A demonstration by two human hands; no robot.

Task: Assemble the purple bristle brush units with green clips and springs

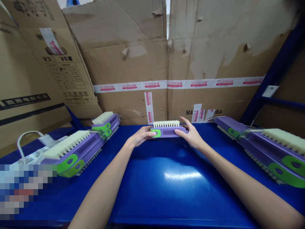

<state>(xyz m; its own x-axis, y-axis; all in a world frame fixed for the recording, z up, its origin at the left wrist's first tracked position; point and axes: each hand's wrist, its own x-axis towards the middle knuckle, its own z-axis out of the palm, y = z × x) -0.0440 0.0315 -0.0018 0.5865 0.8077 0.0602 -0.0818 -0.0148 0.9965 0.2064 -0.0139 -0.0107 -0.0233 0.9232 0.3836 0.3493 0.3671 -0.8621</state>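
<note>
A purple and green scrubbing brush (168, 131) with cream bristles facing up is held near the back of the blue shelf (162, 178). My left hand (142, 136) grips its green end, the thumb lying along the front side. At the other end, my right hand (189, 133) has its thumb pressed on the purple body, and its index finger sticks out past the bristles. Both forearms reach in from the front edge. Whether the brush touches the shelf beneath it, I cannot tell.
Stacked brushes of the same kind (91, 143) lie on the left, with a smaller stack (108, 125) behind. On the right are more brushes (259, 143). Cardboard (133, 63) walls the back. A white cable (21, 143) loops at the left, and a blue post (269, 73) rises at the right.
</note>
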